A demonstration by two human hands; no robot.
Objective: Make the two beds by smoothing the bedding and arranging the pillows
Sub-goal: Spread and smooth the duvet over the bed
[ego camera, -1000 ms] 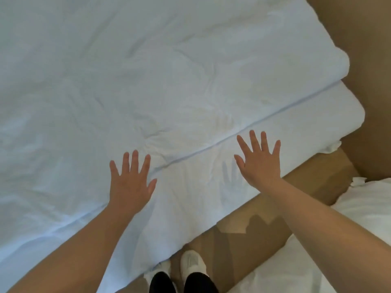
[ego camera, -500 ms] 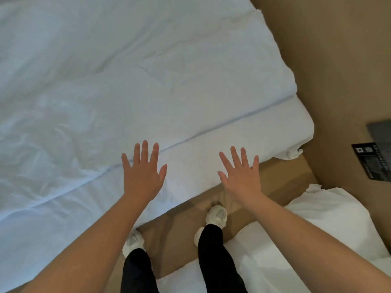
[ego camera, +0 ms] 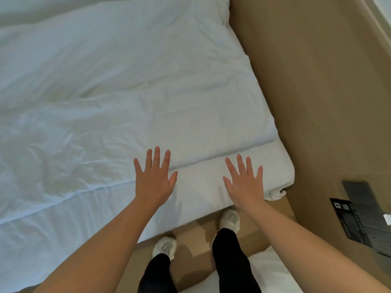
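Tan floor (ego camera: 306, 102) runs right of and beyond the right fingers (ego camera: 240, 163). White left shoe (ego camera: 165, 247) and white right shoe (ego camera: 230, 218) stand nearer the wearer than the fingertips, below black trouser legs (ego camera: 230, 263). Dark printed card (ego camera: 349, 222), maybe a leaflet, lies well right of the right fingers, on a grey sheet (ego camera: 364, 195).

No legible text; black printed card (ego camera: 349, 222) at right, perhaps bearing a code, too blurred.
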